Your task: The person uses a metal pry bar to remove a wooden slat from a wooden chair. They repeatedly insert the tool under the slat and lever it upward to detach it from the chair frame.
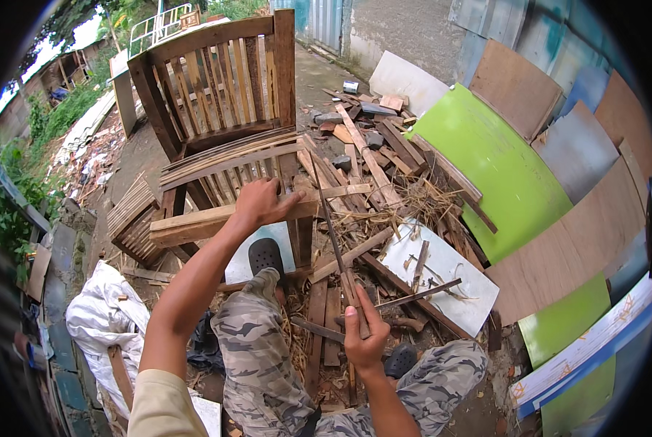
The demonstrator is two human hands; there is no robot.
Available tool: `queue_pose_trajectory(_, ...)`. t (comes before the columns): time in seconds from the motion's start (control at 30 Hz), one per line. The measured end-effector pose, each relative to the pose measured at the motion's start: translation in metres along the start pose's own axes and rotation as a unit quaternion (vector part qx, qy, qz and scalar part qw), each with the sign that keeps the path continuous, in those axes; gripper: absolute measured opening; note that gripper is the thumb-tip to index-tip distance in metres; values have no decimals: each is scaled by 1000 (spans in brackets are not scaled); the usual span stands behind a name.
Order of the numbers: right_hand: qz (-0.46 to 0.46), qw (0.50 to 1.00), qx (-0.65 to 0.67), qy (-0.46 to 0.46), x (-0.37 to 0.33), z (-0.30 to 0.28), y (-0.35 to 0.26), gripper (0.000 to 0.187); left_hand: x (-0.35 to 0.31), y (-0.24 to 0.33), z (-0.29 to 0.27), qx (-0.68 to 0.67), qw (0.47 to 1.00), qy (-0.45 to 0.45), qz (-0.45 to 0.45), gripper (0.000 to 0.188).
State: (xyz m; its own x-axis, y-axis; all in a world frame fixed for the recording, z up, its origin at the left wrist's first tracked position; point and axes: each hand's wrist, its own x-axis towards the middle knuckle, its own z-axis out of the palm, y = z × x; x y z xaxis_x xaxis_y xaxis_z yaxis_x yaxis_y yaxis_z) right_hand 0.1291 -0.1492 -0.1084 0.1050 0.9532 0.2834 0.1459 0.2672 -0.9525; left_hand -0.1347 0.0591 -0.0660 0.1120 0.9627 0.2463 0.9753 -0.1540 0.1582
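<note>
Left hand (259, 205) rests on the front rail of a slatted brown wooden bench frame (217, 156), fingers curled over the rail's edge, grip closed on it. Right hand (362, 339) holds a long thin dark metal bar (329, 218), fist wrapped around its wooden handle end; the bar slants up toward the frame's seat slats. A pile of scrap wood strips (384, 175) lies just right of the frame. 1 white flat panel (442, 280) lies on the ground beside the right hand.

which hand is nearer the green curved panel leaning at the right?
Right. The right hand grips a thin wooden stick, low, left of the green curved panel. The left hand rests on the wooden chair frame, farther left.
</note>
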Motion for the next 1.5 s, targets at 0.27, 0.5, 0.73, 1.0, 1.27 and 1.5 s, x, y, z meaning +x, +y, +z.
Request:
queue_pose_trajectory(0.27,-61,997,-41,14,8,1,-5,39,33,-20,-10,-125,950,-252,-134,122)
queue_pose_trajectory(0.5,-59,997,-53,16,5,0,4,40,39,-8,-11,-35,971,-210,-109,120)
queue_pose_trajectory(0.73,-44,998,-50,-4,11,-2,-1,41,68,-31,-46,-167,954,117,-218,91)
queue_pose_trajectory(1.0,-25,999,-39,7,4,4,1,41,57,-37,-37,-155,977,-25,-147,90)
queue_pose_trajectory(1.27,-43,999,-27,6,4,7,4,41,59,-90,-11,-300,940,120,-106,56)
queue_pose_trajectory(1.5,-55,998,-31,18,3,4,9,42,39,-26,-52,-59,987,28,-144,64)
